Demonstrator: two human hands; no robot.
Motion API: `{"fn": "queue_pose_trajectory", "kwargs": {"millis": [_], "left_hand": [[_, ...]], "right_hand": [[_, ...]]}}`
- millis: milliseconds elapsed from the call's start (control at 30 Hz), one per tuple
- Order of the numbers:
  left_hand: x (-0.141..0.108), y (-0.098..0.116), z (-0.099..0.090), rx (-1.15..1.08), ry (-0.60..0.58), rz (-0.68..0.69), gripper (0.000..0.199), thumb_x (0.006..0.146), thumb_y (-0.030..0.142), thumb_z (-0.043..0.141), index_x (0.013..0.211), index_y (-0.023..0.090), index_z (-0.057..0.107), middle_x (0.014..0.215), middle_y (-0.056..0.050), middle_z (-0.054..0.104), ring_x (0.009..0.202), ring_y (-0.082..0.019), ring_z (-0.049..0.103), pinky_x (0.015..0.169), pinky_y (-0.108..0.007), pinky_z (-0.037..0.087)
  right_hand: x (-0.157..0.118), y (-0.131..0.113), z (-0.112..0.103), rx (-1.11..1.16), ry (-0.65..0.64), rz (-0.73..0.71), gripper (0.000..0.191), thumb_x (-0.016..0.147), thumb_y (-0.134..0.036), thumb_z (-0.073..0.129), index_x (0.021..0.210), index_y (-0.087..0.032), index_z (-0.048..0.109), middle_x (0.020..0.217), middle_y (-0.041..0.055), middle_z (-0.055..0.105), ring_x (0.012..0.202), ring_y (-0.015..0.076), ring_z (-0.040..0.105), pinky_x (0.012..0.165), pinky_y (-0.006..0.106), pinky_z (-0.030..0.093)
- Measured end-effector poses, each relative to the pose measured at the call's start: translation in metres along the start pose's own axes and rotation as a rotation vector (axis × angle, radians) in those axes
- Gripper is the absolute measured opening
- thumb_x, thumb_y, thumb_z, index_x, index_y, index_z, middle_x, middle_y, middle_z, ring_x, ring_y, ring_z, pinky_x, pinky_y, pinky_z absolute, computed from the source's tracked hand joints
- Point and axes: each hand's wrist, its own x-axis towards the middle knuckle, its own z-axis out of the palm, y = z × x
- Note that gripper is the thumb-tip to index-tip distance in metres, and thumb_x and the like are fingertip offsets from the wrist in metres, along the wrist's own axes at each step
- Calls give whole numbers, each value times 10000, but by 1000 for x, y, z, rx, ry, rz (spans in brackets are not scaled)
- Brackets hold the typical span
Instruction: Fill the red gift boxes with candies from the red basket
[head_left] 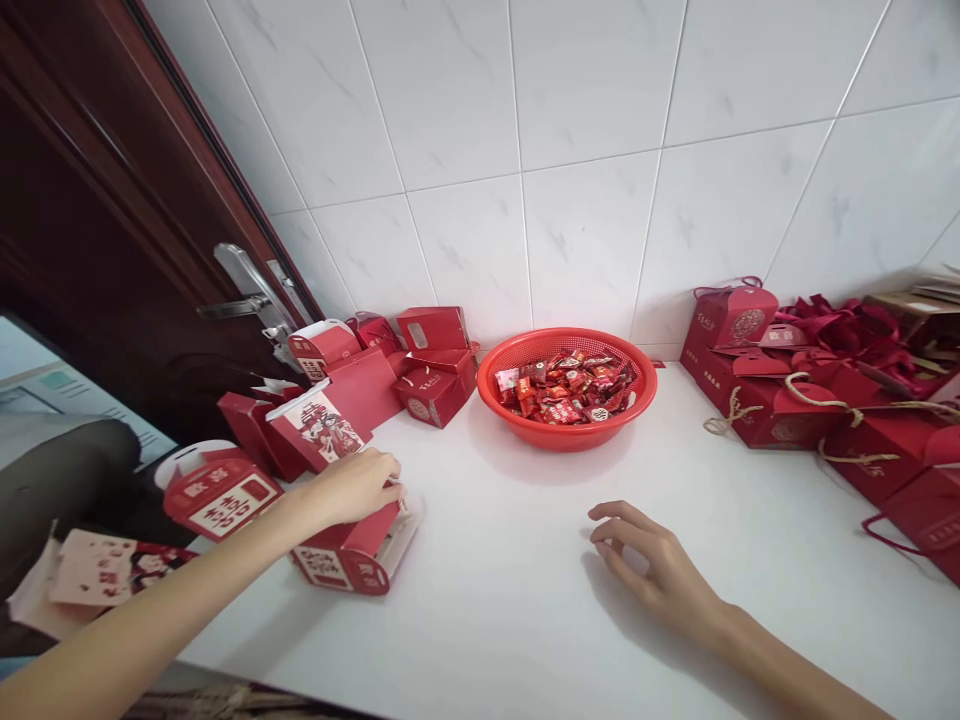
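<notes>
My left hand (364,487) is at the left of the white table, its fingers bent and closed at the top edge of a red gift box (352,555). The box lies with one open side turned to the right; what is inside is mostly hidden. Over the table's right half, my right hand (649,565) holds nothing, its fingers loosely stretched and apart. Between and beyond my hands stands a red plastic basket (566,438) with many wrapped candies (562,390) in it.
More red boxes (439,390) stand at the back left, and one with a white handle (225,500) is by my left forearm. Red boxes with rope handles (787,415) crowd the right side. A tiled wall (585,230) closes the back; a dark door (142,200) is left.
</notes>
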Motion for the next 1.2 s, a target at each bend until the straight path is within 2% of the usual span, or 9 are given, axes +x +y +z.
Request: {"fn": "queue_pose_trajectory", "kwargs": {"millis": [167,300,433,567,667,800,933,1100,1200], "left_hand": [[-1,25,-15,-264,96,240,397,928,381,439,624,189,609,580,-14,564,591,-179,535,578,-276,329],[-1,65,-29,-607,120,507,405,949,459,467,861,185,752,807,-27,728,788,-187,636,680,-238,430],[7,110,-27,-835,115,673,344,974,385,469,958,179,744,1020,-45,761,978,-199,674,828,-252,496],[20,141,-14,-945,161,679,231,920,261,527,1106,181,639,1044,-67,741,1021,-213,695,883,-313,536],[25,151,-6,-953,202,644,289,872,260,594,1153,215,547,1176,-92,695,1121,-247,673,902,-367,549],[23,157,2,-929,225,636,592,749,269,731,1280,229,472,1410,-153,557,1270,-314,586,978,-443,530],[21,159,7,-946,216,670,829,709,157,685,1462,251,352,1440,-150,531,1293,-306,569,1035,-452,501],[24,151,7,-990,198,580,709,799,156,528,1484,245,363,1394,-136,559,1231,-257,592,1044,-434,481],[26,138,8,-1017,186,505,737,777,101,459,1491,260,361,1359,-114,593,1176,-239,611,1047,-446,469]], "right_hand": [[2,-1,1,-14,67,-65,164,1009,-219,434,1043,-235,594,1117,90,648,671,126,670,658,314,575],[2,-9,0,-41,143,-162,355,1011,-233,478,1362,-272,444,1109,87,633,753,145,669,733,327,585],[0,-18,-5,-49,227,-278,544,1023,-320,457,1540,-309,291,1338,148,494,873,175,647,795,374,587],[-1,-19,-15,-99,253,-311,526,1030,-377,433,1543,-351,323,1572,163,220,827,149,623,748,380,586],[0,-18,-21,-145,241,-270,422,1030,-383,440,1446,-320,462,1582,158,238,789,142,611,734,386,586],[0,-20,-22,-163,206,-205,471,1030,-433,425,1477,-285,436,1582,178,282,838,166,639,714,369,600],[1,-27,-19,-241,154,-165,476,1032,-462,398,1475,-303,467,1625,164,237,849,172,651,701,367,603],[2,-30,-24,-132,208,-107,317,1042,-398,383,1242,-220,554,1556,193,364,816,163,664,683,352,587],[5,-29,-29,-25,336,-106,159,1028,-329,434,1027,-225,554,1279,146,603,1087,232,647,753,327,569]]}}
